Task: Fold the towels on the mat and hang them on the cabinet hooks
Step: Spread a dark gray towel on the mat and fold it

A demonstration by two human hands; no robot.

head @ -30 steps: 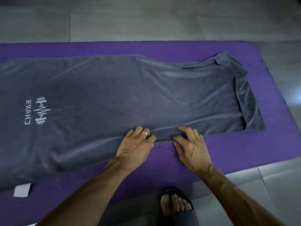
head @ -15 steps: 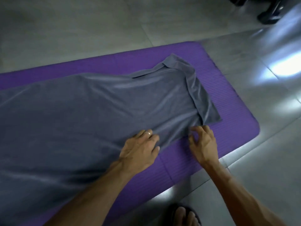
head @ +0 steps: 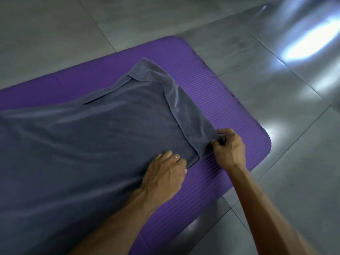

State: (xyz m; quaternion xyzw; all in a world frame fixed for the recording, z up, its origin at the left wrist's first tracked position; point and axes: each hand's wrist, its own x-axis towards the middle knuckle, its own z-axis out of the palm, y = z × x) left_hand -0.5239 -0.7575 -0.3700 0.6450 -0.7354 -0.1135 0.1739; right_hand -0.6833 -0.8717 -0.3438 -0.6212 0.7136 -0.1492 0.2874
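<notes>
A large grey towel (head: 95,137) lies spread over the purple mat (head: 230,126), running off the left edge of view. Its right end is folded back on itself in a narrow flap (head: 185,109). My right hand (head: 228,146) pinches the near corner of that flap between thumb and fingers. My left hand (head: 165,173), a ring on one finger, lies on the towel's near edge just left of the flap, its fingers curled down onto the cloth. No cabinet or hooks are in view.
Grey floor tiles (head: 276,181) surround the mat, with bright light reflections (head: 309,39) at the upper right. The mat's rounded right end (head: 265,142) lies just beyond my right hand.
The view has swung right toward the mat's end. Both hands slid right along the towel's near edge, and my right hand went from flat fingers to pinching the flap's corner.
</notes>
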